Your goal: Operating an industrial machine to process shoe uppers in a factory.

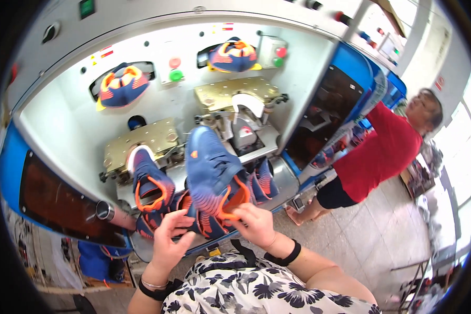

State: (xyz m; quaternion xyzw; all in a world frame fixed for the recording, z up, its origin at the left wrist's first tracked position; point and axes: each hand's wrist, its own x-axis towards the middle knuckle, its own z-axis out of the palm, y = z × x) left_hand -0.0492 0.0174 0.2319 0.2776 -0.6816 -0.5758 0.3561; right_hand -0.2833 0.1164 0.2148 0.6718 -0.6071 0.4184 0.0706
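Observation:
My right hand [257,226] pinches the orange-lined collar of a blue shoe upper [208,165], its toe pointing away from me toward the machine. Below the upper's heel, my left hand [171,238] has its fingers apart and holds nothing that I can see. Ahead and to the left, another blue and orange upper [150,180] sits toe-first at the left brass-coloured press plate [144,142]. The right press plate [235,94] stands above a grey toe-shaped form [243,133]. More uppers [264,180] lie on the metal ledge, partly hidden behind the held one.
Two uppers [123,86] [233,55] sit in openings in the back wall, beside red and green buttons [176,75]. A metal cylinder [105,211] stands at the ledge's left end. At the right, a person in a red shirt [379,157] stands by the neighbouring machine.

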